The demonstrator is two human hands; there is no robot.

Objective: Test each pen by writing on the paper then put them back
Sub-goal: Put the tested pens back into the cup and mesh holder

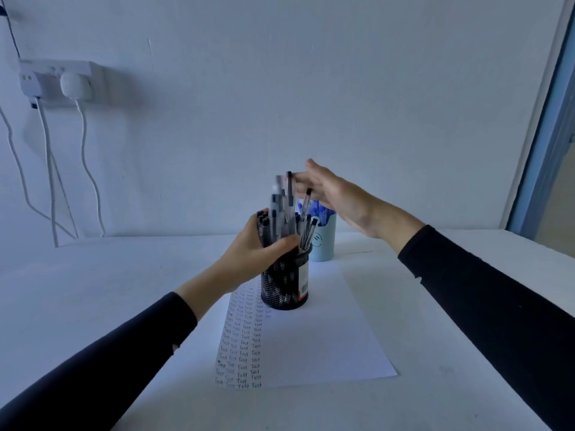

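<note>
Clutching the pens (290, 200) in the left hand (249, 250) grip just above the cup (280, 287); right hand (336, 197) grip released, above-right of the cup. Likely light, stiff, slick; best pinched mid-barrel.

left hand (255, 247) gripping pens (290, 194), right hand (339, 197) above

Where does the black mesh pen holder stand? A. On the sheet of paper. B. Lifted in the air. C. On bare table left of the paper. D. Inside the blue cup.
A: the mesh holder sits on the paper, at the top of the handwritten columns, while the left hand grips its pens.
</note>
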